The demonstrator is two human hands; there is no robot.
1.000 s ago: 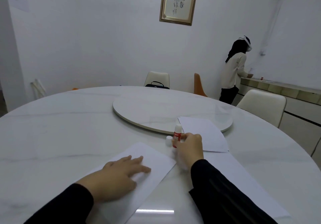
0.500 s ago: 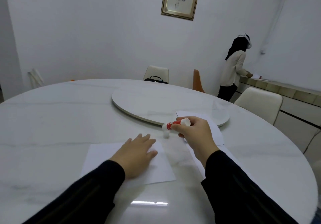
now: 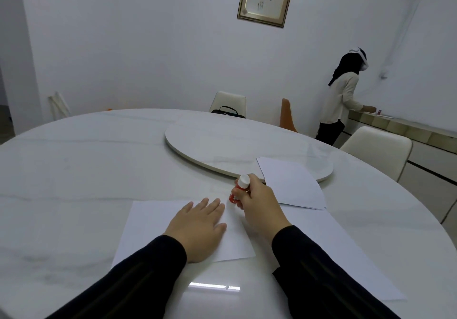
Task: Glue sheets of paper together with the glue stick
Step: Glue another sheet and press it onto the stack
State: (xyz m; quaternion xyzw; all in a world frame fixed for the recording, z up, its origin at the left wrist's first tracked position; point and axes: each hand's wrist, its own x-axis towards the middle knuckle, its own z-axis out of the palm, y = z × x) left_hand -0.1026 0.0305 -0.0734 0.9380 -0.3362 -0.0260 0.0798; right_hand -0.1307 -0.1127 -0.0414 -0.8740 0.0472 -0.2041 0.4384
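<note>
Your left hand (image 3: 197,229) is lying flat on the sheet of paper (image 3: 153,229) in front of you, fingers straight and spread, pressing it on the white counter (image 3: 74,170). Just to the right, your right hand (image 3: 257,202) is gripping the red glue stick (image 3: 237,191), fingers curled around it; it is tilting, white end up, lower end at the far right corner of this sheet. More sheets (image 3: 291,185) are lying further right, partly on the turntable (image 3: 222,145).
</note>
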